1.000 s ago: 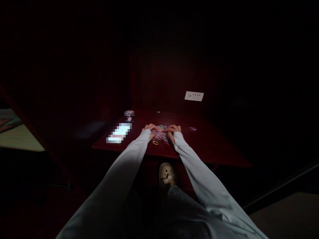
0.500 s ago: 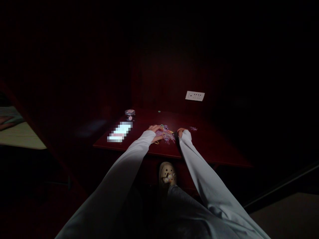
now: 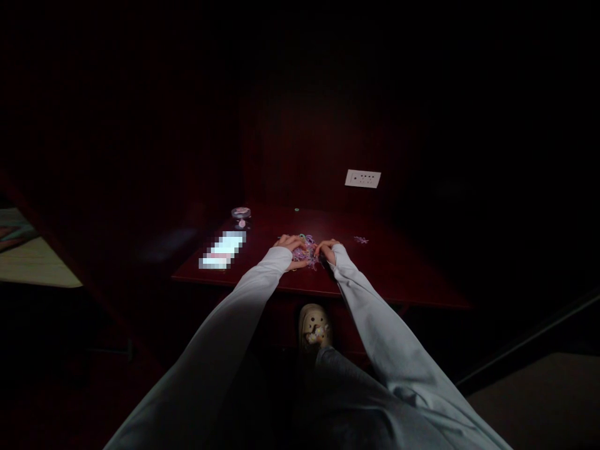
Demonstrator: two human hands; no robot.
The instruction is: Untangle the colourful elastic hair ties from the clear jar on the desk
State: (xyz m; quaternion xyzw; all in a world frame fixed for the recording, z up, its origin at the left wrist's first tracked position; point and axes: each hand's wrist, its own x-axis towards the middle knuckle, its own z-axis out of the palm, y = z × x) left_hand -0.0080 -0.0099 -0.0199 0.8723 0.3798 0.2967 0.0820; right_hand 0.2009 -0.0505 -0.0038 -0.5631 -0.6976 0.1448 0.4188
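A loose pile of thin purple, pink and green loops point(image 3: 307, 255), which look like elastic hair ties, lies near the front edge of the dark red table point(image 3: 375, 281). My left hand point(image 3: 290, 245) rests around the pile's left side, fingers and thumb apart, with loops between them. From the right, my right hand point(image 3: 327, 249) reaches in with bent, closed fingers touching the pile; its fingertips are too small and dark to show what they pinch. A smaller purple cluster of loops point(image 3: 360, 240) lies apart, to the right of that hand.
A clear lidded jar point(image 3: 241, 217) stands at the back left, behind a bright blurred-out phone-like screen point(image 3: 222, 250). One small green ring point(image 3: 297, 210) lies near the back wall, which bears a white socket plate point(image 3: 363, 179). Another person's hand point(image 3: 14, 234) shows at far left, beyond a partition.
My right hand has moved left, from beside the pile onto its right edge, and its fingers now touch the loops. My left hand stays around the pile. The view has shifted slightly.
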